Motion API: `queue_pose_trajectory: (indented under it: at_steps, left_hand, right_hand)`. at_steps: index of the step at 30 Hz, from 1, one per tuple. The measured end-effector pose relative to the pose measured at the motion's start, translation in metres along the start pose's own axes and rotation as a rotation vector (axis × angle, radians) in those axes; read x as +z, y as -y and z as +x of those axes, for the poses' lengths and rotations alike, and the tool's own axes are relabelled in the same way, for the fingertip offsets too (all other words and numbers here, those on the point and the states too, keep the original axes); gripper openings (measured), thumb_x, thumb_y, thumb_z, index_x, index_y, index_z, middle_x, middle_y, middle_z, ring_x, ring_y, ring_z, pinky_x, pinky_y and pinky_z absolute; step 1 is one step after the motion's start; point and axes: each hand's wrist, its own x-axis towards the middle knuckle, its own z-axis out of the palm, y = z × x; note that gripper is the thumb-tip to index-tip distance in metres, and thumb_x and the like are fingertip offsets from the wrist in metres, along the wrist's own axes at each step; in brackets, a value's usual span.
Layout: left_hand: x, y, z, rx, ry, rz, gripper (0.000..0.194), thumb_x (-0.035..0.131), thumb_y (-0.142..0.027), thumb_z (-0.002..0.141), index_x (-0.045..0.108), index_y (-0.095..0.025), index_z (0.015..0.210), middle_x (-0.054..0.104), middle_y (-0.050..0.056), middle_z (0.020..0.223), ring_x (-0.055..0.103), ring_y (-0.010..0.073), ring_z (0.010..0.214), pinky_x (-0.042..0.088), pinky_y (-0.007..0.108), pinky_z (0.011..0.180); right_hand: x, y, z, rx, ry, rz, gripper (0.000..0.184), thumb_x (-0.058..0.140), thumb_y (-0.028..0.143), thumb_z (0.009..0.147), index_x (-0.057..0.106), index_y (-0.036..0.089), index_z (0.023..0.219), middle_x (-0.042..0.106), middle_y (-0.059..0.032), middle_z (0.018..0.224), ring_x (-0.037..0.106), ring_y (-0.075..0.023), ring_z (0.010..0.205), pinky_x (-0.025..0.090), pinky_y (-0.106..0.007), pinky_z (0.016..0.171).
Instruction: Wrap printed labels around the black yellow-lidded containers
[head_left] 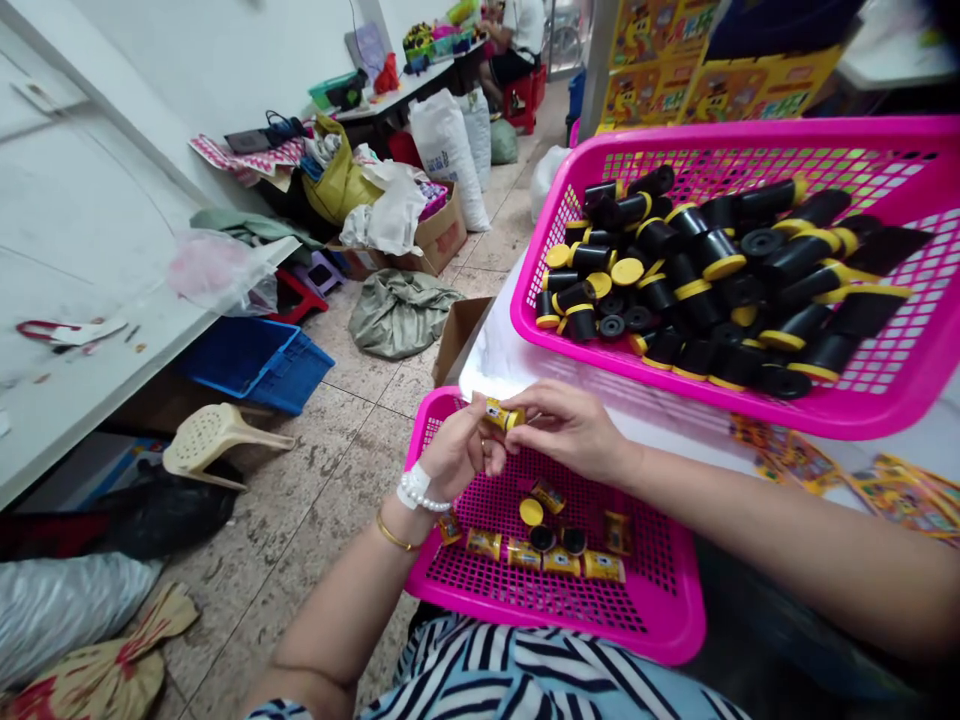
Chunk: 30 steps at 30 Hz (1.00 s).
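Observation:
My left hand (457,455) and my right hand (566,425) meet over a small pink basket (660,620) on my lap. Both pinch one small yellow-labelled cylinder (502,414) between the fingertips. Several finished labelled cylinders (559,562) lie in a row in that basket, with loose black and yellow caps. A larger pink basket (892,395) on the table holds several plain black cylinders with yellow ends (720,270). My left wrist wears a pearl bracelet and a gold bangle.
Yellow printed sticker sheets (885,485) lie on the table to the right. On the tiled floor stand a blue crate (259,360), an overturned cream stool (217,440), bags and cardboard boxes. Another person (517,35) sits at a far table.

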Motion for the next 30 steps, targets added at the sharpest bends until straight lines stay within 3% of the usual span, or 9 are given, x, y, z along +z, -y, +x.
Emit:
queue_pose_trajectory:
  at_steps: [4, 9, 12, 15, 18, 21, 26, 30]
  left_hand:
    - [-0.003, 0.004, -0.006, -0.016, 0.055, -0.095, 0.036, 0.078, -0.044, 0.077, 0.062, -0.013, 0.084, 0.065, -0.001, 0.056, 0.049, 0.0037, 0.033, 0.033, 0.013, 0.034]
    - [0.000, 0.015, -0.006, -0.046, 0.067, -0.273, 0.037, 0.077, -0.045, 0.077, 0.060, -0.013, 0.082, 0.062, -0.004, 0.050, 0.036, 0.0008, 0.027, 0.028, 0.012, 0.030]
    - [0.002, 0.020, -0.005, -0.023, 0.048, -0.347, 0.035, 0.077, -0.044, 0.079, 0.060, -0.013, 0.082, 0.060, -0.006, 0.048, 0.030, -0.0003, 0.025, 0.025, 0.011, 0.029]
    - [0.004, 0.025, -0.008, -0.001, -0.004, -0.338, 0.037, 0.077, -0.046, 0.079, 0.060, -0.014, 0.086, 0.056, -0.008, 0.045, 0.027, -0.0002, 0.024, 0.023, 0.011, 0.028]
    - [0.007, 0.027, -0.010, -0.024, -0.027, -0.393, 0.036, 0.073, -0.047, 0.082, 0.059, -0.014, 0.084, 0.055, -0.008, 0.044, 0.026, -0.0001, 0.024, 0.020, 0.011, 0.028]
    - [0.007, 0.027, -0.010, -0.032, 0.008, -0.445, 0.029, 0.068, -0.040, 0.087, 0.060, -0.013, 0.081, 0.055, -0.007, 0.044, 0.027, -0.0006, 0.024, 0.022, 0.011, 0.029]
    - [0.007, 0.024, -0.009, 0.050, 0.025, -0.344, 0.034, 0.075, -0.044, 0.081, 0.060, -0.015, 0.085, 0.050, -0.010, 0.041, 0.025, 0.0000, 0.024, 0.021, 0.011, 0.028]
    - [0.009, 0.022, -0.010, 0.017, 0.005, -0.363, 0.037, 0.080, -0.044, 0.075, 0.059, -0.014, 0.080, 0.054, -0.008, 0.045, 0.027, -0.0018, 0.027, 0.023, 0.010, 0.031]
  right_hand:
    - [-0.002, -0.002, 0.001, 0.163, 0.075, 0.319, 0.024, 0.074, 0.026, 0.083, 0.074, 0.024, 0.107, 0.064, -0.0029, 0.095, 0.069, -0.0106, 0.075, 0.062, -0.025, 0.067]
    - [-0.001, 0.000, -0.002, 0.226, 0.064, 0.505, 0.011, 0.079, 0.027, 0.079, 0.075, 0.020, 0.087, 0.058, 0.0013, 0.084, 0.069, -0.0092, 0.063, 0.063, -0.022, 0.058]
    - [0.000, 0.000, -0.002, 0.211, 0.060, 0.474, 0.011, 0.075, 0.027, 0.083, 0.075, 0.021, 0.092, 0.058, -0.0001, 0.090, 0.068, -0.0086, 0.064, 0.063, -0.023, 0.058]
    - [-0.001, 0.000, -0.001, 0.141, 0.105, 0.290, 0.019, 0.074, 0.028, 0.084, 0.076, 0.025, 0.103, 0.059, -0.0022, 0.096, 0.063, -0.0079, 0.069, 0.058, -0.021, 0.059]
    - [-0.002, 0.000, -0.001, 0.046, 0.094, 0.162, 0.009, 0.075, 0.026, 0.083, 0.077, 0.024, 0.092, 0.060, -0.0014, 0.087, 0.060, -0.0096, 0.070, 0.054, -0.022, 0.059]
    - [-0.003, 0.001, -0.002, 0.028, 0.041, 0.169, 0.005, 0.072, 0.025, 0.086, 0.076, 0.023, 0.087, 0.059, -0.0011, 0.083, 0.061, -0.0102, 0.070, 0.054, -0.023, 0.059]
    - [-0.002, 0.003, -0.001, 0.061, 0.085, 0.190, 0.021, 0.072, 0.028, 0.086, 0.073, 0.025, 0.107, 0.062, -0.0030, 0.092, 0.063, -0.0111, 0.072, 0.055, -0.024, 0.060]
    - [-0.004, 0.003, -0.001, -0.053, 0.063, 0.103, 0.007, 0.073, 0.023, 0.085, 0.075, 0.022, 0.092, 0.063, -0.0008, 0.078, 0.062, -0.0110, 0.068, 0.051, -0.024, 0.059]
